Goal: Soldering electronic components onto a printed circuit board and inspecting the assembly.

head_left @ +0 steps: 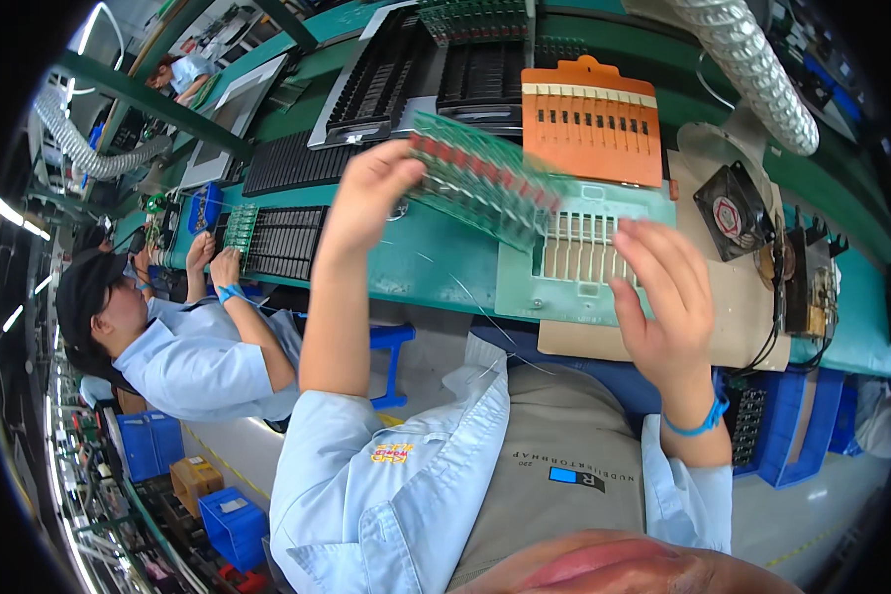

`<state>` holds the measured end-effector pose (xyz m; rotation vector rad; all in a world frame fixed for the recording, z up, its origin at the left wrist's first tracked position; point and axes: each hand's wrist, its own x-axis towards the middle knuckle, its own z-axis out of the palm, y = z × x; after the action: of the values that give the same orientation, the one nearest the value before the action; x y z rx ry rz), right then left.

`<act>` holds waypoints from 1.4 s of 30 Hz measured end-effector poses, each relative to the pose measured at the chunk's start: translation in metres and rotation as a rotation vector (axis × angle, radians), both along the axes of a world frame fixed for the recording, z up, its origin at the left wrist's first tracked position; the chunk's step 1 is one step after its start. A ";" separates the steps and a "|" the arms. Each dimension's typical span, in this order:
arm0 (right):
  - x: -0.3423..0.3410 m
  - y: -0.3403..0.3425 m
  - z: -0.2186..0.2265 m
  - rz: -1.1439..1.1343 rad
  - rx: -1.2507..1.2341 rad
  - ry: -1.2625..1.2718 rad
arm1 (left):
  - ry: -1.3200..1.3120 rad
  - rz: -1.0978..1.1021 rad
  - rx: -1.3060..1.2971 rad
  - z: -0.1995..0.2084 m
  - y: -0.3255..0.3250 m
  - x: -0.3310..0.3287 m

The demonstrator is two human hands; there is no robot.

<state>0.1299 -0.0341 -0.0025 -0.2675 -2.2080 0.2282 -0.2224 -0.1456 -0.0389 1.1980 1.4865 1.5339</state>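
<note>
Pinched in my left hand (pixel 368 196) is the left end of a green circuit board panel (pixel 470 188) with red parts along it. The panel is tilted in the air and smeared by motion. Its right end overlaps a pale green slotted fixture plate (pixel 525 287) on the bench. Over that plate's right side is my right hand (pixel 669 297), fingers stretched and thumb apart, with nothing seen in it. Whether its fingertips touch the plate I cannot tell. Just behind the plate lies an orange fixture board (pixel 589 148) bearing a row of small dark parts.
Black slotted racks (pixel 378 94) stand at the back, with more green boards (pixel 475 22) upright there. A fan (pixel 733 210) and a metal device (pixel 812 277) with cables are at right. A duct hose (pixel 752 69) hangs above. At left a co-worker (pixel 183 346) handles another green board.
</note>
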 end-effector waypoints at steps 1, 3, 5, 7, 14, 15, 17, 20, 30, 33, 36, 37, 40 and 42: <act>0.009 -0.004 -0.002 0.002 -0.067 -0.002 | -0.098 0.028 0.021 0.003 0.001 -0.021; 0.020 -0.013 -0.008 0.037 -0.125 0.003 | -0.179 0.273 0.104 0.008 -0.010 -0.063; 0.030 -0.017 -0.018 0.016 -0.252 -0.054 | -0.313 0.507 0.123 0.000 -0.010 -0.126; 0.038 -0.018 -0.028 -0.014 -0.288 -0.073 | -0.387 0.619 0.264 0.000 0.015 -0.149; 0.056 -0.021 -0.059 -0.134 -0.453 -0.120 | -0.650 0.924 0.313 -0.036 0.118 -0.275; 0.060 -0.022 -0.063 -0.148 -0.452 -0.121 | -0.655 0.912 0.308 -0.038 0.137 -0.275; 0.063 -0.024 -0.067 -0.181 -0.506 -0.146 | -0.573 0.935 0.214 -0.038 0.168 -0.273; 0.066 -0.027 -0.069 -0.209 -0.537 -0.174 | -0.524 0.886 0.158 -0.033 0.197 -0.291; 0.074 -0.032 -0.080 -0.322 -0.627 -0.213 | -0.242 0.738 0.029 -0.042 0.273 -0.331; 0.073 -0.033 -0.077 -0.313 -0.672 -0.242 | -0.089 0.804 -0.078 -0.041 0.279 -0.348; 0.076 -0.031 -0.077 -0.320 -0.676 -0.240 | 0.824 0.917 -0.508 -0.025 0.271 -0.343; 0.075 -0.030 -0.078 -0.333 -0.688 -0.243 | 0.817 0.917 -0.515 -0.035 0.276 -0.361; 0.073 -0.026 -0.079 -0.335 -0.686 -0.251 | 1.814 0.232 -1.042 -0.025 0.274 -0.370; 0.072 -0.026 -0.079 -0.322 -0.674 -0.259 | 1.666 0.338 -0.961 -0.035 0.277 -0.386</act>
<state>0.2017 -0.0605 -0.0812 -1.0614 -2.2298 0.7922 -0.6082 0.1312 -0.0741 1.5356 2.9291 -0.6066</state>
